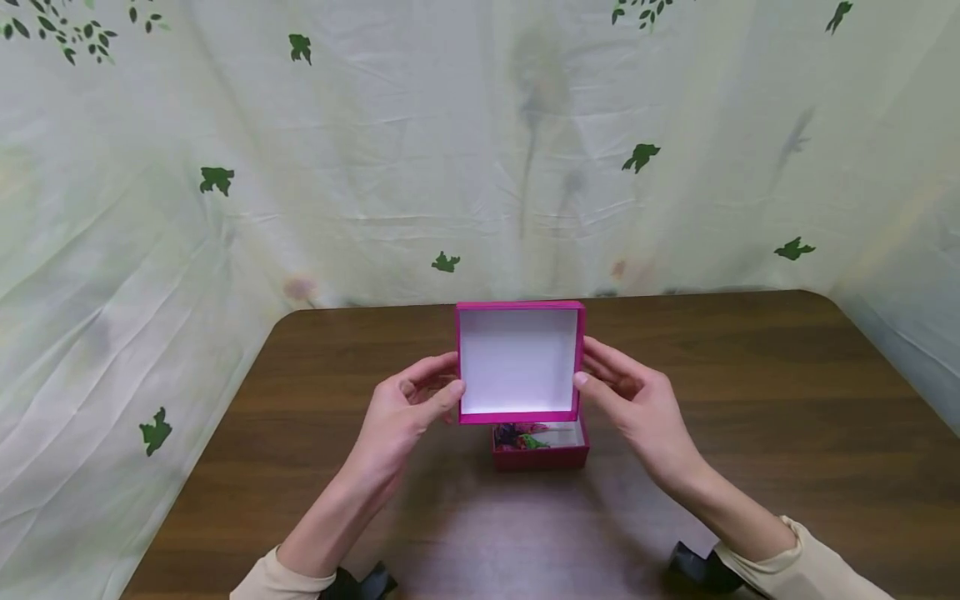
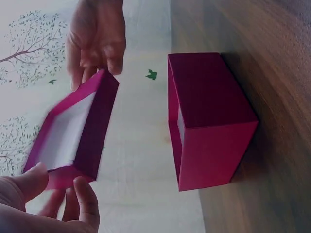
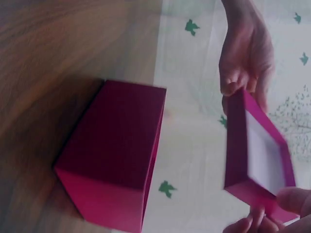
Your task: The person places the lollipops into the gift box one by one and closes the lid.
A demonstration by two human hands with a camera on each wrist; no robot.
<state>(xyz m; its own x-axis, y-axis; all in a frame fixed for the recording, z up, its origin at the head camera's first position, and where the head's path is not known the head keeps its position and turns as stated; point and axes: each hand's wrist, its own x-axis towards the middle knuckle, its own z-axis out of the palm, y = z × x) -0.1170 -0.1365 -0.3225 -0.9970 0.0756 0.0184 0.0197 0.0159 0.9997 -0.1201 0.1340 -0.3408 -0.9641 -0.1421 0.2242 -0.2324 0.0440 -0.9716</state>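
Note:
A magenta box lid (image 1: 517, 360) with a white inside is held up, its hollow side facing the head camera. My left hand (image 1: 408, 412) pinches its left edge between thumb and fingers. On the opposite edge, my right hand (image 1: 641, 412) grips it the same way. Below and behind the lid, the magenta box (image 1: 542, 459) stands uncovered on the table. Some dark, red and green items (image 1: 522, 439) show inside it; what they are cannot be told, and the lid hides part of the box. Both wrist views show the lid apart from the box (image 2: 214, 111).
The box stands on a brown wooden table (image 1: 330, 358) with rounded far corners. Behind the table hangs a pale curtain (image 1: 420, 150) with green leaf and bird shapes. Dark straps (image 1: 701, 568) sit at both wrists, by the cream sleeves (image 1: 802, 567).

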